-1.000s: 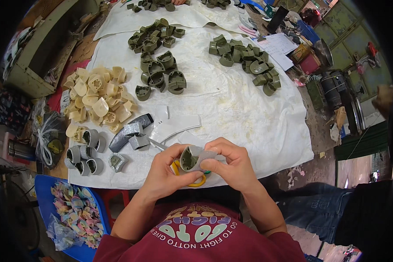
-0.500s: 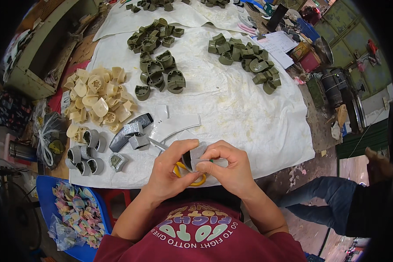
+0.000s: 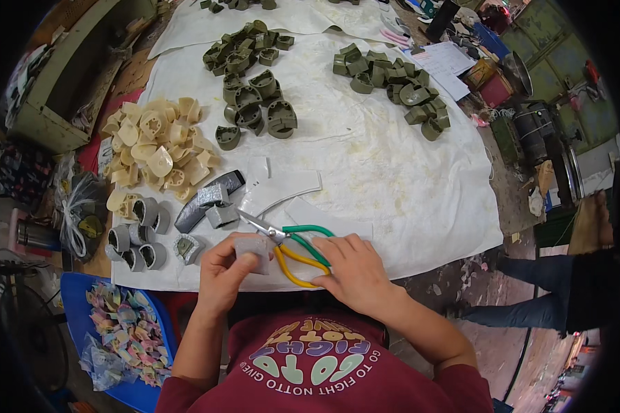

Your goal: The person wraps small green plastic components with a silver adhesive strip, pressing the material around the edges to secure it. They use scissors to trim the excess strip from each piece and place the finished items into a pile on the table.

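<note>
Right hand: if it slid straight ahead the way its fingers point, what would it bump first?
Probably the scissors: the right hand points up-left, its fingertips already at the green and yellow handles. Depth is hard to judge.

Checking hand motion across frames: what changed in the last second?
The right hand left the small grey piece and moved right onto the scissors' handles. The left hand kept the grey piece, now wrapped where a green part showed before. Piles of green parts and cream parts stayed put.

Single head-worn fisheye view, aimed steeply down and forward over the table [image 3: 406,179]; near edge close at 6 o'clock, rim bent.
</note>
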Demonstrator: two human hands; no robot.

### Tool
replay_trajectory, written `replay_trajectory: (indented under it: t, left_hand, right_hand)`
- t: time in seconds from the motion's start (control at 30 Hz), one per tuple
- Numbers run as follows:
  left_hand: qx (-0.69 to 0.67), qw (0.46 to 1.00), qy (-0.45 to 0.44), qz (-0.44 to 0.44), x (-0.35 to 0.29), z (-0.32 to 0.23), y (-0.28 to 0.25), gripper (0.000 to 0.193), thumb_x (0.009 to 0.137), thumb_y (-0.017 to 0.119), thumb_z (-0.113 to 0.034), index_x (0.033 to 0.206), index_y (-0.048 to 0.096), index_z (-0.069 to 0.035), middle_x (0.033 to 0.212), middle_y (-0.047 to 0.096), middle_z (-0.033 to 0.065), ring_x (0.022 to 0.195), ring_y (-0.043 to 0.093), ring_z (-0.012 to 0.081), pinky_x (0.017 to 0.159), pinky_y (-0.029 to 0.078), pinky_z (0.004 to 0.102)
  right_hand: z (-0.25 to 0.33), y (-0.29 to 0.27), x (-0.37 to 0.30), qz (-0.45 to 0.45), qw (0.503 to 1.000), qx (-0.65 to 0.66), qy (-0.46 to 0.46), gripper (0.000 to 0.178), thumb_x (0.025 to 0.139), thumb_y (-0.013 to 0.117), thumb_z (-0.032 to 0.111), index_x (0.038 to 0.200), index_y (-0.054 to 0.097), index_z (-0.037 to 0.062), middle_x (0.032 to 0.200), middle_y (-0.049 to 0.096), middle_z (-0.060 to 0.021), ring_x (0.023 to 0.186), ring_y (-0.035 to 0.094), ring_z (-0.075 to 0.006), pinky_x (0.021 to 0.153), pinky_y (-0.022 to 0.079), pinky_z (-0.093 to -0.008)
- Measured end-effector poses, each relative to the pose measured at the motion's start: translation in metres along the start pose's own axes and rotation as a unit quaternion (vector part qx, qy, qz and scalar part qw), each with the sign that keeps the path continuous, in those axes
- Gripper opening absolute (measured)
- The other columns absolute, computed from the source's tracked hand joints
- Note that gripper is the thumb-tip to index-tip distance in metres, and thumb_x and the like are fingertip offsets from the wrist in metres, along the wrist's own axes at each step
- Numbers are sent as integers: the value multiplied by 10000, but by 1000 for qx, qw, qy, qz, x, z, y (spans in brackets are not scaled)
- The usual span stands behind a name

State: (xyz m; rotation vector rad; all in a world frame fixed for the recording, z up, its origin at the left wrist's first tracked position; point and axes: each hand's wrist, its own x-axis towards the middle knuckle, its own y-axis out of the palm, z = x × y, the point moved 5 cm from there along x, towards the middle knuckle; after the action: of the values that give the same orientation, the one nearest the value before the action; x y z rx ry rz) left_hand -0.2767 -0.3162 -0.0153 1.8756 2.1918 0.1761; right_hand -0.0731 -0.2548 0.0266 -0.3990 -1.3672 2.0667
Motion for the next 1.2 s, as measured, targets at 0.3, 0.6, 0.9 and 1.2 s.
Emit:
replay_trajectory:
  t: [0.3, 0.6, 0.9, 1.2]
  left_hand:
    - [-43, 997, -6, -68, -16, 2, -9, 252, 877, 633, -149, 1064, 644, 20, 1092, 636, 108, 929, 656, 202, 808, 509, 312]
    - [-20, 998, -53, -4, -5, 7, 12, 180, 832, 637, -102, 943, 690, 30, 1119, 607, 90, 897, 616, 162, 781, 469, 279]
    - [-89, 979, -153, 105, 6, 10, 66, 161, 810, 634, -66, 919, 691, 37, 1075, 621, 105, 879, 606, 144, 774, 472, 269]
    - [-37, 967, -170, 186, 1, 11, 89, 177, 802, 623, -29, 954, 684, 36, 1006, 609, 63, 835, 578, 110, 742, 457, 250]
  right_hand:
    - [-13, 17, 38, 175, 984, 3, 25, 554, 755, 690, 132, 1267, 495, 50, 865, 631, -123, 705, 619, -280, 618, 488, -350]
    - [-53, -32, -48, 97, 795, 550, 236, 506, 722, 742, 34, 1198, 571, 55, 867, 637, 4, 780, 578, -60, 732, 463, -271]
    - [-48, -28, -91, 214, 867, 399, 207, 721, 651, 878, 281, 1208, 501, 21, 870, 622, -59, 805, 588, -157, 743, 476, -299]
    - [-40, -34, -88, 278, 878, 328, 210, 627, 656, 872, 162, 1151, 508, 33, 858, 632, -23, 784, 564, -116, 740, 463, -292]
